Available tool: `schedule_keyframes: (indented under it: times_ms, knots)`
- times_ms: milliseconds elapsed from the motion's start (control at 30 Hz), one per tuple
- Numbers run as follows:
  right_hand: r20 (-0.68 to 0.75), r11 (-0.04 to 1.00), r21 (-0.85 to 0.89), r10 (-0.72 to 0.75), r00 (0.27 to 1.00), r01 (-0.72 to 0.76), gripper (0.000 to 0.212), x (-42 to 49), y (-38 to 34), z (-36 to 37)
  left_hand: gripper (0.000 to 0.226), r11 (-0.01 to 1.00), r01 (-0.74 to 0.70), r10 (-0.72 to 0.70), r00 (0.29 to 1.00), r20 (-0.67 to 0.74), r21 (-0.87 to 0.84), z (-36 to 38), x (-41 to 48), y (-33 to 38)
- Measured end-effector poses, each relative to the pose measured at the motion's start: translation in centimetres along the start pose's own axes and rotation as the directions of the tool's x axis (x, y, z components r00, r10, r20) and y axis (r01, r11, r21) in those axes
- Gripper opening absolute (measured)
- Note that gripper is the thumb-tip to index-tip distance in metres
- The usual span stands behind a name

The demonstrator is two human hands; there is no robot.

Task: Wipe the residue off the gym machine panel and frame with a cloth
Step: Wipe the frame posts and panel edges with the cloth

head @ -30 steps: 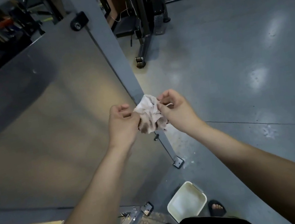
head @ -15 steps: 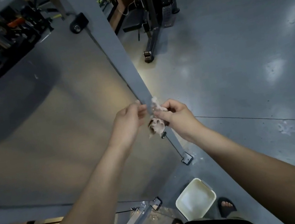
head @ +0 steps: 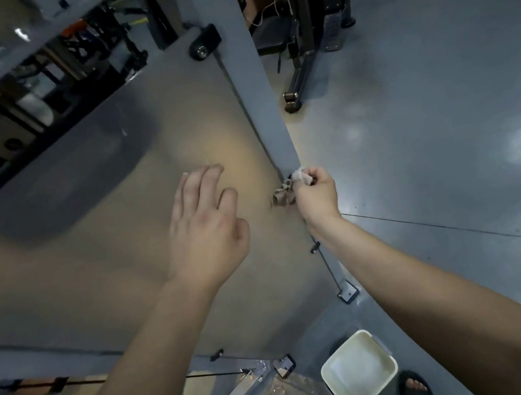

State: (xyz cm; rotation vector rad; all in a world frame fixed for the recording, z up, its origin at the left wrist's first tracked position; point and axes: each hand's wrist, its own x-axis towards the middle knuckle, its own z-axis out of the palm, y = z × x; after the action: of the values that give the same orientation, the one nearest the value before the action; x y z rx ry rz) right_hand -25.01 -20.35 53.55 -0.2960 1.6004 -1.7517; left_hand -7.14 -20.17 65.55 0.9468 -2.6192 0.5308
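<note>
While the metal panel (head: 101,232) spans the left beside the grey frame post (head: 257,100), the left hand (head: 203,228) spreads over it, grip slack and empty; the right hand (head: 316,196), grip closed, pinches the soiled cloth (head: 285,193) against the post.

right hand (head: 315,192) gripping cloth (head: 285,189) against frame (head: 254,94), left hand (head: 204,224) spread over panel (head: 84,235)

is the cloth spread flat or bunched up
Bunched up: the cloth is a crumpled wad pinched by the right hand at the edge of the frame post, with no flat layer showing.
</note>
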Motion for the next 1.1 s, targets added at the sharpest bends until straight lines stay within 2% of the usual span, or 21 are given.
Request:
schedule_keyframes:
  times_ms: [67,133,200,267,300,367,433,467,533,633,700,767,833,867,900,933,1000,1100]
  knots:
    - [0.041,0.985,0.018,-0.171,0.984,0.171,0.007,-1.4,-3.7,1.3,0.022,1.000,0.009,-0.009,1.000,-0.011,-0.010,-0.3,0.2,-0.1]
    - [0.081,0.934,0.031,-0.358,0.930,0.357,0.005,-2.8,-8.1,2.1,0.021,1.000,0.012,-0.013,1.000,-0.015,-0.017,-0.7,0.6,-0.3]
    - [0.140,0.843,0.004,-0.533,0.834,0.538,0.003,-3.8,-11.3,2.4,0.021,0.999,0.023,-0.023,1.000,-0.009,-0.024,-1.2,0.9,-0.5]
    - [0.193,0.726,-0.114,-0.653,0.732,0.678,0.007,-3.5,-11.4,2.1,0.021,0.999,0.030,-0.030,1.000,-0.007,-0.021,-1.4,1.3,-0.5]
    - [0.203,0.684,-0.180,-0.677,0.707,0.707,0.008,-3.0,-10.4,1.8,0.021,0.999,0.028,-0.029,1.000,-0.008,-0.015,-1.5,1.5,-0.5]
    - [0.181,0.675,-0.302,-0.653,0.736,0.673,0.013,-2.3,-8.1,0.8,0.022,0.999,0.033,-0.033,0.999,-0.013,-0.006,-1.7,1.8,-0.4]
    - [0.188,0.709,-0.314,-0.606,0.773,0.632,0.018,-2.4,-8.1,0.6,0.020,0.999,0.042,-0.042,0.999,-0.020,-0.004,-1.9,2.0,-0.3]
    - [0.197,0.697,-0.309,-0.618,0.761,0.647,0.018,-2.7,-9.2,0.8,0.020,0.999,0.043,-0.043,0.999,-0.025,-0.003,-2.0,2.1,-0.3]
    - [0.202,0.650,-0.267,-0.684,0.701,0.712,0.015,-3.3,-12.7,1.7,0.020,0.999,0.039,-0.040,0.999,-0.033,-0.007,-2.1,2.2,-0.3]
    - [0.222,0.491,-0.234,-0.814,0.537,0.839,0.008,-3.3,-18.3,3.2,0.021,0.999,0.047,-0.048,0.998,-0.029,-0.020,-2.2,2.3,-0.2]
    - [0.239,0.443,-0.222,-0.839,0.489,0.869,0.014,-2.9,-18.7,3.0,0.021,0.998,0.053,-0.054,0.998,-0.028,-0.029,-2.2,2.2,-0.1]
    - [0.262,0.452,-0.261,-0.817,0.513,0.853,0.015,-2.5,-16.3,1.7,0.022,0.997,0.065,-0.066,0.997,-0.025,-0.045,-2.4,2.1,0.0]
    - [0.320,0.486,-0.329,-0.749,0.580,0.809,0.012,-2.4,-14.0,0.5,0.025,0.994,0.077,-0.080,0.996,-0.041,-0.076,-2.8,1.9,0.2]
    - [0.354,0.484,-0.348,-0.725,0.591,0.803,0.012,-2.6,-13.3,0.2,0.025,0.992,0.078,-0.084,0.995,-0.061,-0.097,-3.2,1.6,0.1]
    - [0.382,0.465,-0.339,-0.726,0.571,0.818,0.013,-3.0,-13.0,0.1,0.023,0.989,0.080,-0.092,0.992,-0.091,-0.120,-3.6,1.3,0.0]
    - [0.406,0.431,-0.316,-0.744,0.531,0.845,0.014,-3.8,-13.2,0.3,0.021,0.986,0.089,-0.107,0.986,-0.131,-0.142,-4.1,0.9,-0.2]
    - [0.452,0.321,-0.236,-0.799,0.396,0.917,0.016,-6.3,-14.3,1.3,0.022,0.979,0.129,-0.164,0.960,-0.228,-0.161,-5.5,0.0,-1.0]
    - [0.508,0.170,-0.116,-0.837,0.206,0.979,0.026,-9.1,-16.0,3.5,0.036,0.960,0.256,-0.280,0.887,-0.367,-0.114,-7.6,-1.4,-2.7]
